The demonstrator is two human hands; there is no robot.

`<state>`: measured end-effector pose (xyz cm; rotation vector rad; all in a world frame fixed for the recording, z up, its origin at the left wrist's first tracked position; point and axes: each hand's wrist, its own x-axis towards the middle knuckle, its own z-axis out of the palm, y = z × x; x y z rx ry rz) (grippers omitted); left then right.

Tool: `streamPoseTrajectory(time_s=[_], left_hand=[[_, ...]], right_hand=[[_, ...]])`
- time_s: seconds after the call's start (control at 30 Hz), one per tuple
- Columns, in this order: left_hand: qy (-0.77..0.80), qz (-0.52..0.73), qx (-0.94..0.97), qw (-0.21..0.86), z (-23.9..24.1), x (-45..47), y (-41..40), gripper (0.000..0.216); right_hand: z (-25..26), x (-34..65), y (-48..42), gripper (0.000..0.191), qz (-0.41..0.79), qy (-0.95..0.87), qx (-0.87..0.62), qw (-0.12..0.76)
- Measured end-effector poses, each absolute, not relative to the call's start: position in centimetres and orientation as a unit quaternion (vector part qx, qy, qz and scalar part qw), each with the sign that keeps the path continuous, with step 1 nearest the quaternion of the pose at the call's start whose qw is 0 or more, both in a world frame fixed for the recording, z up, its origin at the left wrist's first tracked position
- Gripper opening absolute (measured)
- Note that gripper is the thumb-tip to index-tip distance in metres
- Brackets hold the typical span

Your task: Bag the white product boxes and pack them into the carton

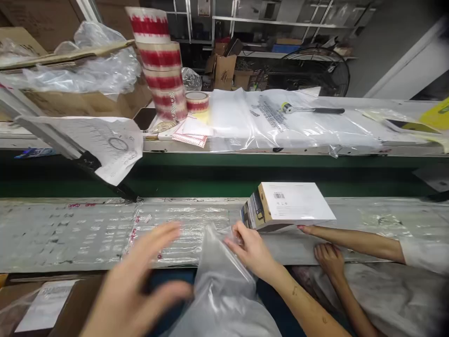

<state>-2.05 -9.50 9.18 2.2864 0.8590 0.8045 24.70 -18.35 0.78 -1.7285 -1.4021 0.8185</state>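
The right hand (250,250) pinches the clear plastic bag (220,290) beside a white box (291,206) on the table (70,234) — the blurred left hand (140,285) hovers spread, fingers apart.

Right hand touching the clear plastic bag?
Touching. Head view shows the right hand with its fingers pinching the clear plastic bag at its top edge.

The left hand (140,285) hangs low and close to the camera, blurred, palm down, fingers spread and loosely curved, thumb pointing toward the right hand. The right hand (250,250) lies farther forward, its forearm running back and down to the right of it, fingers bent and pinched together at their tips.
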Motion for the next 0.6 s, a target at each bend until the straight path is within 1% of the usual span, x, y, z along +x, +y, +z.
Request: streamPoseTrajectory(time_s=[0.03, 0.07, 0.1, 0.13, 0.17, 0.2, 0.27, 0.33, 0.43, 0.47, 0.53, 0.57, 0.6], left_hand=[[0.268, 0.249, 0.885, 0.287, 10.7, 0.7, -9.5, 0.084], [0.251, 0.202, 0.900, 0.292, 11.7, 3.2, -9.3, 0.097], [0.251, 0.114, 0.912, 0.302, 12.3, 5.2, -8.9, 0.092], [0.251, 0.041, 0.915, 0.313, 12.4, 6.7, -8.3, 0.071], [0.217, -0.028, 0.914, 0.342, 12.2, 7.6, -7.4, 0.052], [0.174, -0.091, 0.905, 0.378, 11.8, 8.0, -6.5, 0.037], [0.082, -0.169, 0.873, 0.451, 10.7, 8.0, -4.7, 0.025], [0.061, -0.188, 0.855, 0.480, 9.6, 8.0, -3.4, 0.023], [0.093, -0.177, 0.866, 0.459, 8.2, 9.0, -3.0, 0.021], [0.086, -0.184, 0.863, 0.462, 7.8, 9.6, -3.3, 0.018], [0.044, -0.212, 0.855, 0.472, 7.1, 11.1, -4.0, 0.010], [0.020, -0.218, 0.856, 0.469, 6.7, 11.9, -4.5, 0.012], [0.003, -0.214, 0.861, 0.462, 6.3, 12.6, -5.0, 0.015]], right_hand=[[1.6, 23.6, -18.1, 0.025, 0.306, -0.568, -0.674, 0.359], [2.3, 22.7, -18.0, 0.022, 0.299, -0.581, -0.672, 0.350], [3.0, 22.2, -18.1, 0.021, 0.300, -0.584, -0.670, 0.346], [3.6, 21.9, -18.3, 0.022, 0.311, -0.579, -0.669, 0.347], [4.1, 21.9, -18.8, 0.023, 0.339, -0.565, -0.665, 0.352], [4.5, 22.1, -19.4, 0.024, 0.377, -0.546, -0.655, 0.362], [4.7, 23.0, -21.0, 0.027, 0.461, -0.486, -0.627, 0.398], [4.4, 23.9, -22.8, 0.030, 0.528, -0.417, -0.600, 0.433], [3.2, 24.8, -25.4, 0.039, 0.573, -0.341, -0.599, 0.443], [2.7, 25.1, -26.2, 0.039, 0.570, -0.322, -0.614, 0.441], [1.9, 25.8, -27.6, 0.028, 0.527, -0.295, -0.668, 0.435], [1.5, 26.2, -28.3, 0.020, 0.492, -0.295, -0.700, 0.426], [1.1, 26.6, -28.9, 0.016, 0.452, -0.309, -0.728, 0.413]])
